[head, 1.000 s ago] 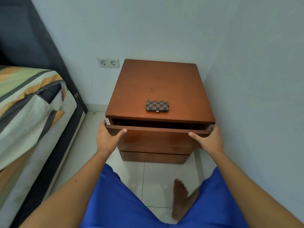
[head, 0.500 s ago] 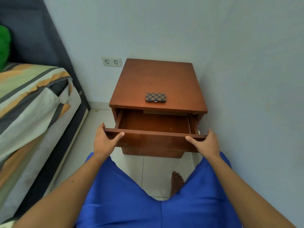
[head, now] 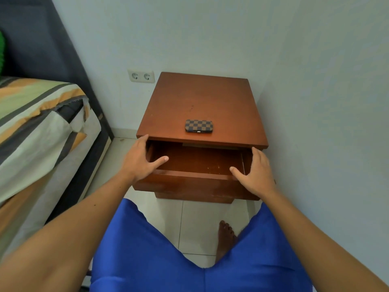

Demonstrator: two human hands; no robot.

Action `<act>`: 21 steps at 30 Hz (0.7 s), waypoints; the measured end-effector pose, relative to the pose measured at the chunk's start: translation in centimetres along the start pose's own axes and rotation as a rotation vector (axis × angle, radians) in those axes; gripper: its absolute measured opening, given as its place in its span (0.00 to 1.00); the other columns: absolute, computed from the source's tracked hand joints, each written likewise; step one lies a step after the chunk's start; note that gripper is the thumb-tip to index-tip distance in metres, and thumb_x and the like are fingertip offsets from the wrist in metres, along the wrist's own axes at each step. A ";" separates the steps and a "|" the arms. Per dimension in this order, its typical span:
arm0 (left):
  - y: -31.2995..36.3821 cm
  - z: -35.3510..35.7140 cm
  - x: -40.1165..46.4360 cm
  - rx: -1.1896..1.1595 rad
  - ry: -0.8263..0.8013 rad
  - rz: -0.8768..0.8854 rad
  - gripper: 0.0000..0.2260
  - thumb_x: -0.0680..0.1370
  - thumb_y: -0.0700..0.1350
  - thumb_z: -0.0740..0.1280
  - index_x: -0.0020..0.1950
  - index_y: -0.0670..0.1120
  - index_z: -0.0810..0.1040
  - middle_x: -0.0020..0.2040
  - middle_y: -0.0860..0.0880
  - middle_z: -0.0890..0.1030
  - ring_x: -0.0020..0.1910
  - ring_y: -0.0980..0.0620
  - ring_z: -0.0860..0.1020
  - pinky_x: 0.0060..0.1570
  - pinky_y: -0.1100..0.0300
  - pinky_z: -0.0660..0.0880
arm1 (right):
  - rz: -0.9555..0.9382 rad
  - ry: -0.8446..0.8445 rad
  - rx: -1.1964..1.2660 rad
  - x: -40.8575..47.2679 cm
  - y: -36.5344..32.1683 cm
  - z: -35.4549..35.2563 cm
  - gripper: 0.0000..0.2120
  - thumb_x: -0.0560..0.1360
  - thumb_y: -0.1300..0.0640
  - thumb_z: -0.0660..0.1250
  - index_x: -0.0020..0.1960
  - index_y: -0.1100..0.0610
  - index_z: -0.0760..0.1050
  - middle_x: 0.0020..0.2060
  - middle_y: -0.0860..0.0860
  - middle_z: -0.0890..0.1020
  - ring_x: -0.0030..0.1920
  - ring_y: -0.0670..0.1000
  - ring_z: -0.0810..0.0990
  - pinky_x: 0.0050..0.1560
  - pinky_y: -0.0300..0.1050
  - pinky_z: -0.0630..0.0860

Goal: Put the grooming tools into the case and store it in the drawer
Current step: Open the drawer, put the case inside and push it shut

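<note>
A closed checkered brown case (head: 199, 126) lies on the wooden nightstand top (head: 202, 98), near its front edge. Below it the top drawer (head: 189, 186) is pulled out, and its inside looks bare. My left hand (head: 139, 160) is over the drawer's left side with fingers apart, its fingertips by the top's left front corner. My right hand (head: 255, 171) is over the drawer's right side, fingers spread, holding nothing. No loose grooming tools are in view.
A bed with a striped cover (head: 37, 131) stands close on the left. A double wall socket (head: 141, 76) is behind the nightstand. A wall (head: 326, 123) runs right beside the nightstand. My bare foot (head: 226, 237) rests on the tiled floor.
The drawer went from nearly shut to pulled out. Both hands have let go of the drawer front and moved forward and up along its sides.
</note>
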State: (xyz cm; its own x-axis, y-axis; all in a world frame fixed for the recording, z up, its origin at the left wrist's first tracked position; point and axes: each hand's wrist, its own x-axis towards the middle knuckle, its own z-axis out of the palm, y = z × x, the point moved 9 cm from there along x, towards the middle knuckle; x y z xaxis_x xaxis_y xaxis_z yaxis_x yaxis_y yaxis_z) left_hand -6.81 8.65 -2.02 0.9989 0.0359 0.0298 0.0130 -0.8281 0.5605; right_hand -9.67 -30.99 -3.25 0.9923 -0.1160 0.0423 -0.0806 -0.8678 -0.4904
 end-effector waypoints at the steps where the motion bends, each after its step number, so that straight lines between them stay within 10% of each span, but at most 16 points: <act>1: 0.8 0.0 1.0 0.035 0.001 0.034 0.49 0.74 0.70 0.71 0.86 0.47 0.56 0.84 0.45 0.64 0.81 0.43 0.65 0.77 0.44 0.65 | -0.020 0.005 -0.002 1.1 -0.9 0.0 0.52 0.74 0.30 0.68 0.84 0.58 0.51 0.83 0.56 0.59 0.83 0.57 0.57 0.81 0.56 0.60; 21: 4.1 6.8 15.4 0.442 -0.142 0.195 0.37 0.86 0.66 0.44 0.87 0.42 0.47 0.87 0.43 0.47 0.86 0.47 0.43 0.84 0.49 0.41 | -0.481 -0.257 0.002 15.0 -10.9 6.5 0.33 0.80 0.40 0.68 0.81 0.45 0.63 0.82 0.46 0.63 0.82 0.50 0.61 0.81 0.52 0.62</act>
State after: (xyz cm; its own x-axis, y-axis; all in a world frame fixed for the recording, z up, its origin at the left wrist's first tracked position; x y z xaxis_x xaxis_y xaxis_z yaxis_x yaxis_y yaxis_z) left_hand 8.98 2.03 -4.91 0.9804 -0.1944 -0.0308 -0.1877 -0.9705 0.1510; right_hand 6.71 -20.12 -2.88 0.9082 0.4158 0.0479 0.3878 -0.7929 -0.4701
